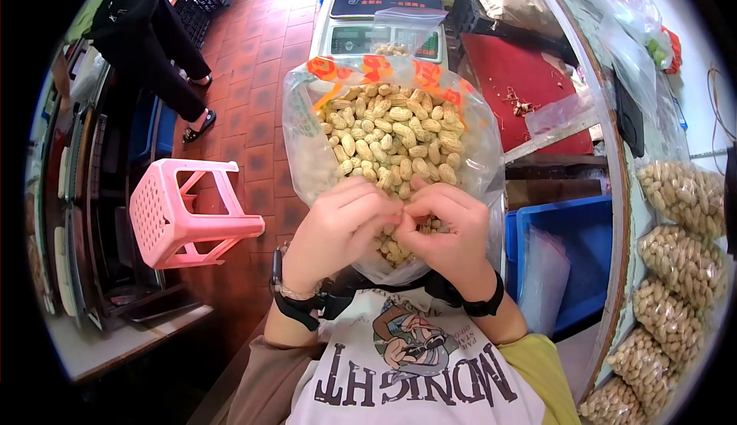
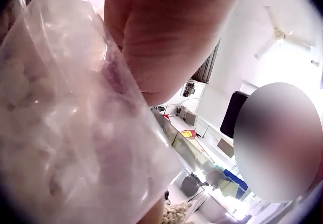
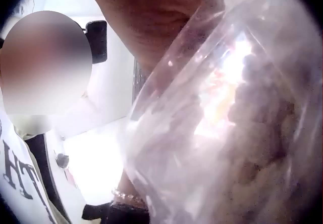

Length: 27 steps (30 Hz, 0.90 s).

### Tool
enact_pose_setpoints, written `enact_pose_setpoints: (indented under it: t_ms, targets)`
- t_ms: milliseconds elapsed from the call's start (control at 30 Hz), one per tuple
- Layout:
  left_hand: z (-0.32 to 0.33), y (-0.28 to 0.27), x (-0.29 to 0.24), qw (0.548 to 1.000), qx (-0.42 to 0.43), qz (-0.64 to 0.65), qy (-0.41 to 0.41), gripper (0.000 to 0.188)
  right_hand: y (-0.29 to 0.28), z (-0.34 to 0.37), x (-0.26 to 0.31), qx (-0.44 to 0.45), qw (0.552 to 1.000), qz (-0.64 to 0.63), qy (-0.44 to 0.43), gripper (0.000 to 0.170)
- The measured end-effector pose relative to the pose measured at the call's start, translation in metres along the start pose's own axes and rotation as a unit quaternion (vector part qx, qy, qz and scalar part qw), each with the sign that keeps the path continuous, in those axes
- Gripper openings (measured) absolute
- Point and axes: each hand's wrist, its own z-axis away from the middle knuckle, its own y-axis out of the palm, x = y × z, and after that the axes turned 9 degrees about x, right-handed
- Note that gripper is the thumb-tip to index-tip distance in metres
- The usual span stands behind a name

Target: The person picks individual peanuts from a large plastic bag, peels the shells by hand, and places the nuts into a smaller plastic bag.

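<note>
A large clear plastic bag (image 1: pixel 303 141) with orange print stands wide open before the person, full of unshelled peanuts (image 1: pixel 391 129). Over its near part the left hand (image 1: pixel 338 221) and right hand (image 1: pixel 453 221) meet, thumbs and forefingers curled together. They pinch something small between the fingertips; I cannot tell what it is, because the fingers hide it. Both wrist views look past the wrinkled plastic (image 2: pixel 86 133) of the bag, with the heel of each hand above it and the fingertips out of sight.
Behind the bag stands a scale (image 1: pixel 388 29) with a small clear bag (image 1: pixel 407 29) on it. A pink stool (image 1: pixel 165 210) is at left, a blue crate (image 1: pixel 583 256) at right. Packed peanut bags (image 1: pixel 679 260) line the right ledge. Another person (image 1: pixel 146 22) stands at back left.
</note>
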Motion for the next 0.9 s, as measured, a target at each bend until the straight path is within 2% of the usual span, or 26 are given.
enact_pose_setpoints:
  t_ms: [33,100,133,167,200,233,300,400,467,533,567,633,700,733,800,900]
  targets:
    - [0.0,-0.002,0.0,1.0,0.002,0.026,0.005,0.017,0.0,0.0,0.0,-0.002,1.0,0.0,0.001,0.007]
    - [0.0,-0.002,-0.001,0.998,0.0,0.056,0.005,0.018,-0.002,0.002,-0.001,0.02,0.984,-0.16,0.078,0.007]
    - [0.0,-0.001,-0.002,0.996,-0.005,0.087,0.003,0.019,-0.003,0.002,0.001,0.017,0.984,-0.159,0.079,0.007]
    - [0.002,-0.001,0.0,0.996,-0.003,0.088,0.004,0.019,-0.005,0.002,0.004,0.028,0.967,-0.228,0.106,0.007]
    - [0.004,0.0,0.003,0.99,-0.014,0.141,0.016,0.02,-0.006,0.001,0.007,0.039,0.945,-0.295,0.132,0.006]
    - [0.005,0.001,0.004,0.98,-0.027,0.193,0.028,0.02,-0.006,0.0,0.008,0.037,0.946,-0.295,0.132,0.006]
    - [0.005,0.002,0.003,0.972,-0.047,0.231,0.021,0.019,-0.005,-0.002,0.011,0.066,0.829,-0.507,0.226,0.005]
    - [0.006,0.003,0.002,0.954,-0.082,0.287,0.009,0.015,-0.007,-0.008,0.014,0.074,0.838,-0.513,0.172,0.005]
    - [0.008,0.008,0.003,0.947,-0.095,0.307,0.003,0.012,-0.006,-0.009,0.011,0.071,0.833,-0.518,0.182,0.005]
    - [0.008,0.015,0.007,0.889,-0.155,0.428,0.043,0.012,-0.005,-0.011,0.01,0.065,0.828,-0.523,0.191,0.005]
    - [0.008,0.015,0.006,0.89,-0.153,0.427,0.044,0.012,-0.006,-0.012,0.011,0.048,0.842,-0.504,0.187,0.005]
    - [0.007,0.014,0.002,0.879,-0.217,0.422,-0.048,0.019,-0.005,-0.013,0.011,0.031,0.855,-0.484,0.184,0.005]
    - [0.005,0.014,0.002,0.874,-0.212,0.433,-0.056,0.018,-0.003,-0.012,0.01,0.02,0.881,-0.457,0.121,0.005]
    - [0.005,0.013,0.002,0.869,-0.208,0.444,-0.064,0.016,-0.002,-0.013,0.009,0.021,0.88,-0.459,0.121,0.005]
    - [0.007,0.012,0.002,0.87,-0.198,0.445,-0.069,0.015,0.0,-0.014,0.009,0.017,0.916,-0.396,0.07,0.004]
    - [0.007,0.012,0.003,0.867,-0.187,0.458,-0.061,0.013,-0.001,-0.01,0.01,0.028,0.903,-0.416,0.104,0.003]
